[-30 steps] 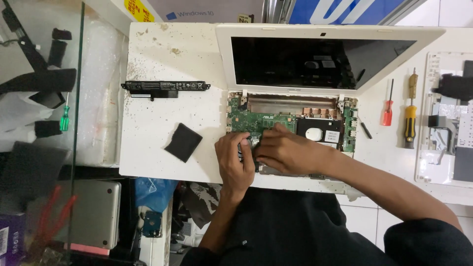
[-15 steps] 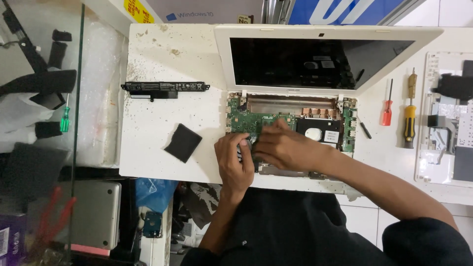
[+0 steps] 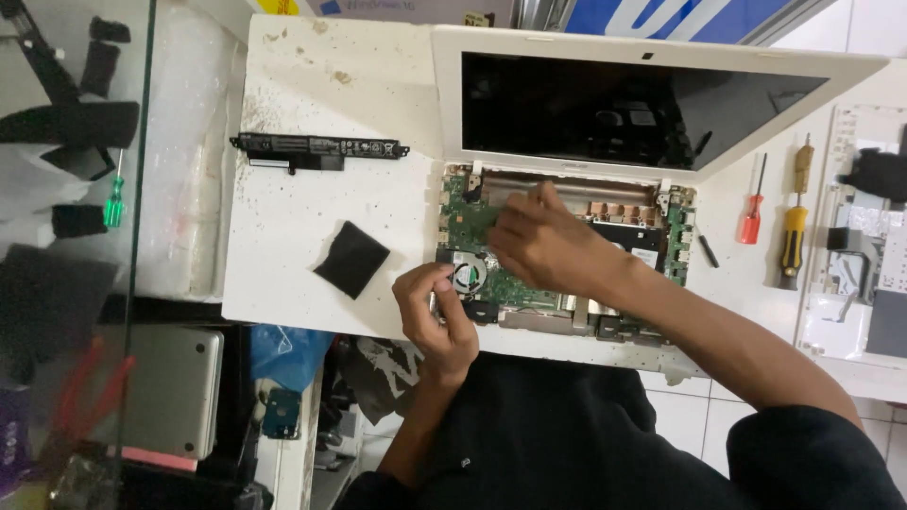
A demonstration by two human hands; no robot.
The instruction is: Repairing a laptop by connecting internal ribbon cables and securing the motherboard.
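I am pinching at the edge of the fan (image 3: 470,275) with my left hand (image 3: 436,312), while my right hand (image 3: 539,241) is lying flat, fingers together, on the board (image 3: 468,222) just beyond the fan, toward the screen (image 3: 624,109).

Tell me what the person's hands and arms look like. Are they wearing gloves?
No gloves: both the left hand and the right hand are bare, with no rings or watch showing. The forearms are bare too. Black short sleeves of a dark top cover the upper arms. No cables or markings show.
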